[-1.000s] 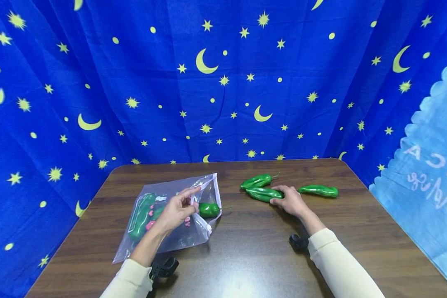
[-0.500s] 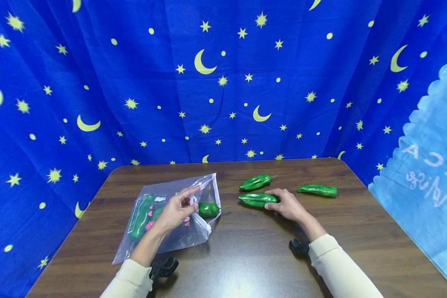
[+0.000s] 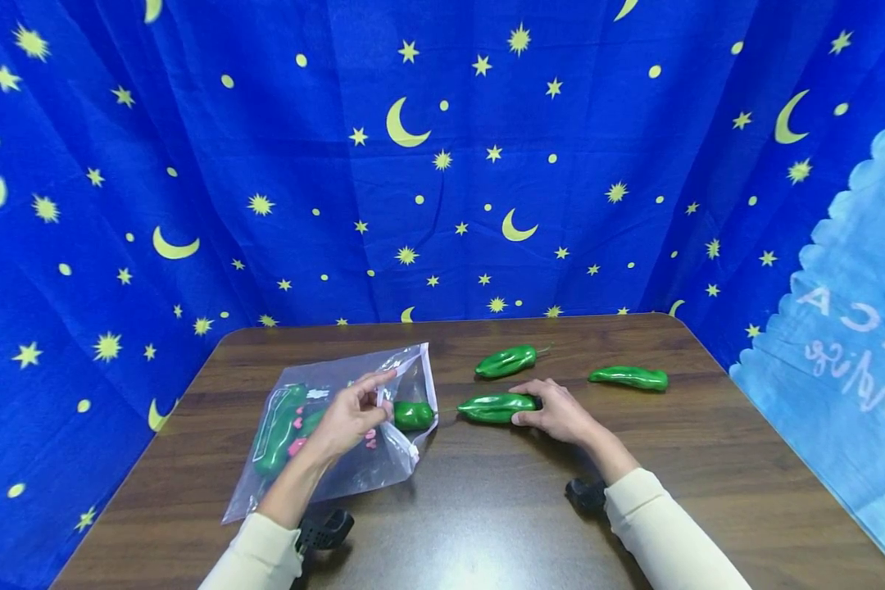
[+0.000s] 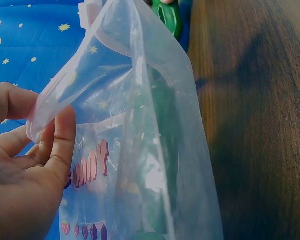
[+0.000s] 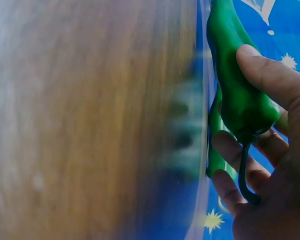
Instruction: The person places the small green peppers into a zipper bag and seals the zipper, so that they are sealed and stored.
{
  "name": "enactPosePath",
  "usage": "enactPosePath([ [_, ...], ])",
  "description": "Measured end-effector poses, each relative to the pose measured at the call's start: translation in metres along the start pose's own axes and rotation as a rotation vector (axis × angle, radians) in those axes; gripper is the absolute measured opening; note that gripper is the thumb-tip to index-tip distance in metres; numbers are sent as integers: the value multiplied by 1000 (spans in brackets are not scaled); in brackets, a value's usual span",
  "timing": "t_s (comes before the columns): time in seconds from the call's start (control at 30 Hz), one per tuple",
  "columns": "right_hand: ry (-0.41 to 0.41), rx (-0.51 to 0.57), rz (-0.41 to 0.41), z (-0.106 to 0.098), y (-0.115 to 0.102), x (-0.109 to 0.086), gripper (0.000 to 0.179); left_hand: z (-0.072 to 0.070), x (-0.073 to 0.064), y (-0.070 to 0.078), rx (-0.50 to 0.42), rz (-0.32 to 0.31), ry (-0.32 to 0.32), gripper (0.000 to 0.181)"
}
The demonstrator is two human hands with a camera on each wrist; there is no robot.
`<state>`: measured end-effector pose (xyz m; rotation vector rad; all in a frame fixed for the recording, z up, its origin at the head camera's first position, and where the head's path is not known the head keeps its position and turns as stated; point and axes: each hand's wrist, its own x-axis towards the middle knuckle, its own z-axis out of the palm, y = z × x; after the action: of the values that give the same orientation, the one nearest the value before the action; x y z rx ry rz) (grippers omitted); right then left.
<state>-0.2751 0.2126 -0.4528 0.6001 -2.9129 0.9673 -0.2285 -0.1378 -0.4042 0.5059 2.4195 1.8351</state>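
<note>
My left hand pinches the rim of a clear zip bag between thumb and fingers, and the mouth gapes to the right. Inside the bag lie green peppers; one pepper shows its end at the opening, and another pepper lies deeper in. My right hand grips a long green pepper at its stem end, with its tip pointing left toward the bag's mouth. In the right wrist view the thumb presses on this pepper, and its dark stem curves toward the palm.
A green pepper lies behind the held one, and another pepper lies to the right on the brown wooden table. A blue curtain with moons and stars stands behind. Black straps sit at the wrists.
My right hand has carried the gripped pepper left and slightly nearer, away from the pepper it lay against, toward the bag. The left hand and bag have stayed put.
</note>
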Motion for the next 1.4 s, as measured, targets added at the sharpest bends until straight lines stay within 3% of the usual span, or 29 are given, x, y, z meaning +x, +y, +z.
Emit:
enactPosePath([
  [0.53,8,5,-85,12,-14,2,46,1,1,-1,-4,-6,5,61],
  [1.4,26,27,-129,23,-29,9,45,3,0,-2,9,31,21,59],
])
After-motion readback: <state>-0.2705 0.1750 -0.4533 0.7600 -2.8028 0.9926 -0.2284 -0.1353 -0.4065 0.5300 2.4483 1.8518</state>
